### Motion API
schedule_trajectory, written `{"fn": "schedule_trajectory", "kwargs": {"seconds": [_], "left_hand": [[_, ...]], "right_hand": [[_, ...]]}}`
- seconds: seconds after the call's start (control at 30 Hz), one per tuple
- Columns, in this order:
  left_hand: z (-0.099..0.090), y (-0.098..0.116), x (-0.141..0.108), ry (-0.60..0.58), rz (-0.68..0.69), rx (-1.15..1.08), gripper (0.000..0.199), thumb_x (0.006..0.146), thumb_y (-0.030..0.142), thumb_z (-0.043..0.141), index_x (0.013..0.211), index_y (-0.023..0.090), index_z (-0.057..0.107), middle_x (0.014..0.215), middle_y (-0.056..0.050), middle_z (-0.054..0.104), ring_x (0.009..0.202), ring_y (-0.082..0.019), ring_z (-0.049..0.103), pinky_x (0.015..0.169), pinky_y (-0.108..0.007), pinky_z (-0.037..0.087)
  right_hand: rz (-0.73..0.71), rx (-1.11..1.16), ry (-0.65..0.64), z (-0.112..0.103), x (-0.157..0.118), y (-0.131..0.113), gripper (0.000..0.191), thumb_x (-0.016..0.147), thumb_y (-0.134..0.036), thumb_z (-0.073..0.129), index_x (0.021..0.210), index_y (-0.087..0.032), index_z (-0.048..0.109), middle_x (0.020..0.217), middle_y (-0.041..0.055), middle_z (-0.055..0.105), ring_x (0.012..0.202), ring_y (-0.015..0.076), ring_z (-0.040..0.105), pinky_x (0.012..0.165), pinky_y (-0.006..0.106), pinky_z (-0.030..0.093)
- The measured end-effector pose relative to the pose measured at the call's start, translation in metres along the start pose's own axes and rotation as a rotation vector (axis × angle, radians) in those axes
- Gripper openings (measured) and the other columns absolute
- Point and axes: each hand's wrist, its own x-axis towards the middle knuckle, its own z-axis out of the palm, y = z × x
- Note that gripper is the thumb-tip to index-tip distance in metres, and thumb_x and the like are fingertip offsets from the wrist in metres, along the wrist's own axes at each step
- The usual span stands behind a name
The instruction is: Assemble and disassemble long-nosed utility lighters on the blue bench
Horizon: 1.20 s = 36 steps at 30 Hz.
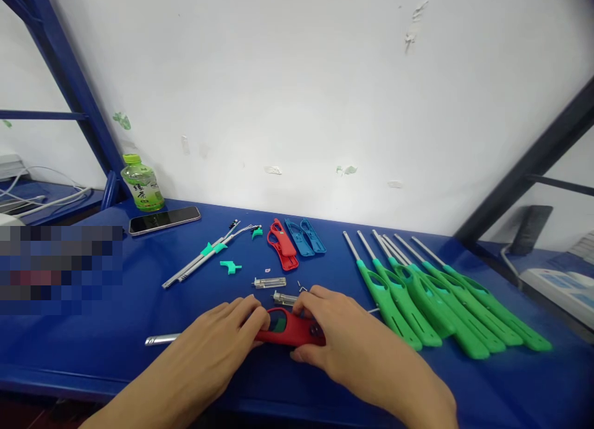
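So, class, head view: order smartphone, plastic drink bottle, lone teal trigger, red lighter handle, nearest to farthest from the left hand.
1. Red lighter handle, in the left hand
2. Lone teal trigger, beyond that hand
3. Smartphone, back left
4. Plastic drink bottle, behind the smartphone

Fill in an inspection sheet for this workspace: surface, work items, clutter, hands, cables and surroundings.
Surface: blue table, parts spread across it.
Work items: red lighter handle held; red shells, blue shells, clear cartridges and metal tubes beyond; green lighters at right.
Clutter: phone and bottle at back left.
Hands: left hand and right hand grip the red lighter handle at opposite ends.
Cables: white cables at far left; pale cable at far right.
Surroundings: white wall with peeled patches; blue frame posts at both sides.
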Motion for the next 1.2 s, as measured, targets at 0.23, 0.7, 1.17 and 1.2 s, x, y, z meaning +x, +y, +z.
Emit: {"fn": "schedule_trajectory", "kwargs": {"seconds": [0.23, 0.7, 1.17, 1.2], "left_hand": [[0.017, -0.013, -0.004, 0.173, 0.062, -0.083, 0.041, 0.109, 0.025, 0.061, 0.148, 0.036, 0.060, 0.134, -0.002, 0.076, 0.116, -0.027, 0.076, 0.103, -0.039, 0.059], [-0.003, -0.010, -0.008, 0.097, 0.015, -0.257, 0.044, 0.112, 0.033, 0.054, 0.153, 0.044, 0.044, 0.141, -0.001, 0.066, 0.128, -0.026, 0.068, 0.105, -0.046, 0.058], [-0.002, -0.009, -0.006, 0.144, 0.042, -0.194, 0.029, 0.114, 0.027, 0.038, 0.109, 0.028, 0.066, 0.144, -0.008, 0.055, 0.100, -0.024, 0.075, 0.083, -0.039, 0.061], [-0.002, -0.010, -0.006, 0.154, 0.043, -0.187, 0.030, 0.114, 0.027, 0.037, 0.108, 0.028, 0.066, 0.143, -0.008, 0.056, 0.097, -0.023, 0.075, 0.081, -0.038, 0.061]], "right_hand": [[-0.035, -0.021, 0.045, -0.002, 0.000, 0.003, 0.014, 0.101, -0.028, 0.074, 0.115, -0.026, 0.076, 0.114, 0.0019, 0.071, 0.105, 0.0256, 0.068, 0.093, 0.037, 0.045], [-0.026, -0.107, 0.143, -0.010, 0.003, 0.006, 0.018, 0.102, -0.040, 0.074, 0.118, -0.038, 0.082, 0.097, 0.0023, 0.070, 0.086, 0.0230, 0.068, 0.078, 0.034, 0.043], [-0.095, -0.062, 0.152, -0.010, 0.010, 0.012, 0.020, 0.107, -0.041, 0.067, 0.114, -0.036, 0.085, 0.092, 0.0012, 0.075, 0.088, 0.0219, 0.066, 0.076, 0.032, 0.040], [-0.101, -0.066, 0.151, -0.010, 0.011, 0.013, 0.019, 0.107, -0.039, 0.067, 0.114, -0.036, 0.085, 0.092, 0.0013, 0.075, 0.089, 0.0219, 0.066, 0.076, 0.033, 0.041]]}}
